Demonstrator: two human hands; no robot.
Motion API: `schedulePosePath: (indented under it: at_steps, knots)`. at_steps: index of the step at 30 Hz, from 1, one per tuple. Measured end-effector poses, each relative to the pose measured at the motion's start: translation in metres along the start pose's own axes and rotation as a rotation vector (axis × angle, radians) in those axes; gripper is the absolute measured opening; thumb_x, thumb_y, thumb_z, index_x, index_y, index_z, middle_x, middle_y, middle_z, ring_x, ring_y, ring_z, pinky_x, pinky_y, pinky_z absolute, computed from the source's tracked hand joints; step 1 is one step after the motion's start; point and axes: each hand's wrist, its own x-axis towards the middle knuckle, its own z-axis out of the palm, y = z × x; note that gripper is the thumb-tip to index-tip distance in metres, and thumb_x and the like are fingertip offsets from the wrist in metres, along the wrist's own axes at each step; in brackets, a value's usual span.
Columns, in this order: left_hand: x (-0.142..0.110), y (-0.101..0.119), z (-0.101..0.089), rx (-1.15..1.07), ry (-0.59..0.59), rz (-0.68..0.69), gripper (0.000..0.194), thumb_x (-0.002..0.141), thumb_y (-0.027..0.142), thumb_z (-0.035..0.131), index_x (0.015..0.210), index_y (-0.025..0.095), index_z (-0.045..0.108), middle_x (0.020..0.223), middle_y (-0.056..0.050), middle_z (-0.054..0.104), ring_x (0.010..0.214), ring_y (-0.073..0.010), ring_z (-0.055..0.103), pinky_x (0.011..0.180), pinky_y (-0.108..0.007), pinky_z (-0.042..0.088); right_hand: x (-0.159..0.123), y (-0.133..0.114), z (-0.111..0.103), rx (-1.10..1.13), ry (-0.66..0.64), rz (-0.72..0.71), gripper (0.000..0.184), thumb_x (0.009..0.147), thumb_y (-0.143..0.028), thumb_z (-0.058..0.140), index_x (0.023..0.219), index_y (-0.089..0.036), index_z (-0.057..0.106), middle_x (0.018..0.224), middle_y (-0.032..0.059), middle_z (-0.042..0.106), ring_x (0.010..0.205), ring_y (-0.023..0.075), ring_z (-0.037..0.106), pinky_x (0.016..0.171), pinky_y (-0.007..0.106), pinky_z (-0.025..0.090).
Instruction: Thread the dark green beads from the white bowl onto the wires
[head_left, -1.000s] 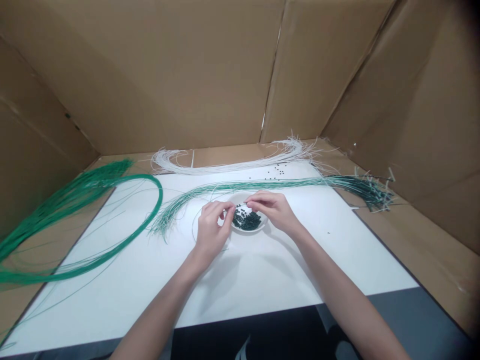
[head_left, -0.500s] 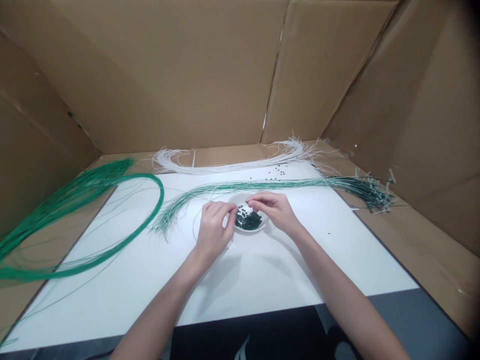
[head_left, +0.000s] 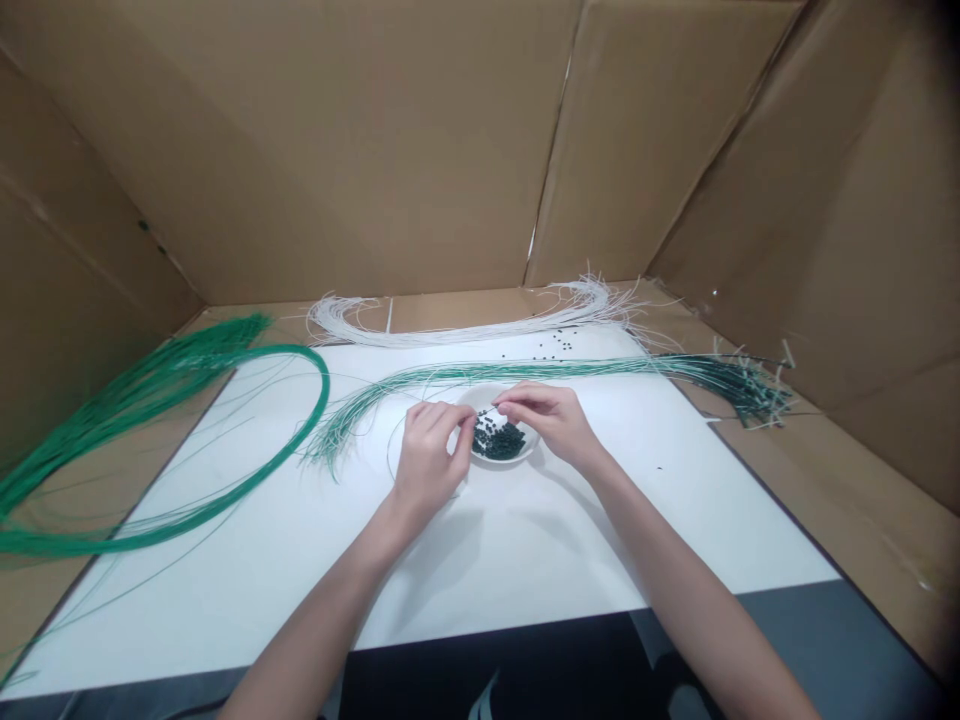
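A white bowl (head_left: 531, 447) holds many small dark beads (head_left: 501, 441). My left hand (head_left: 433, 447) is over the bowl's left rim, thumb and forefinger pinched on a thin strand (head_left: 485, 408). Its loop seems to curve out on the table beyond that hand. Facing it from the right, my right hand (head_left: 545, 415) is pinched above the bowl's far right side. The strand's other end reaches those fingertips. Whether a bead is also between them is too small to tell.
Behind the bowl lies a bundle of green strands with pale ends (head_left: 480, 374). White strands (head_left: 450, 338) lie farther back, with loose beads (head_left: 559, 343) nearby. A big coil of green strands (head_left: 322, 400) is at left. Cardboard walls (head_left: 360, 150) enclose the white tabletop (head_left: 600, 560).
Hardly anything differs. Both hands stay pinched above the bowl, and the whole view has shifted very slightly.
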Motion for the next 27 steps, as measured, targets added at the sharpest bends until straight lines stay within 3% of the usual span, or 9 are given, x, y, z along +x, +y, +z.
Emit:
schedulePosePath:
  at_steps: [10, 18, 27]
  knots:
    - [-0.0012, -0.0010, 0.0039, 0.004, -0.024, 0.013, 0.008, 0.081, 0.016, 0.047, 0.080, 0.019, 0.055, 0.073, 0.001, 0.061, 0.065, -0.0114, 0.050, 0.076, -0.029, 0.035, -0.0008, 0.0031, 0.0024, -0.131, -0.050, -0.043, 0.017, 0.075, -0.031, 0.057, 0.079, -0.017, 0.066, 0.075, 0.0045, 0.063, 0.068, 0.0144, 0.056, 0.062, 0.026, 0.043]
    - [-0.0002, -0.0030, 0.0017, -0.022, -0.006, -0.066, 0.009, 0.082, 0.019, 0.047, 0.080, 0.019, 0.056, 0.068, 0.001, 0.059, 0.061, -0.0104, 0.048, 0.075, -0.029, 0.035, 0.0004, 0.0025, 0.0009, 0.059, 0.022, 0.083, 0.019, 0.066, -0.031, 0.065, 0.077, -0.016, 0.067, 0.074, 0.0039, 0.064, 0.063, 0.0128, 0.056, 0.060, 0.025, 0.045]
    - [0.0010, 0.0021, -0.0025, -0.068, 0.046, -0.035, 0.006, 0.080, 0.018, 0.049, 0.080, 0.018, 0.056, 0.069, 0.001, 0.060, 0.059, -0.0098, 0.047, 0.075, -0.029, 0.037, 0.0003, -0.0037, -0.0007, 0.173, 0.008, 0.084, 0.015, 0.067, -0.025, 0.065, 0.079, -0.019, 0.071, 0.067, 0.0015, 0.061, 0.055, 0.0091, 0.051, 0.055, 0.024, 0.043]
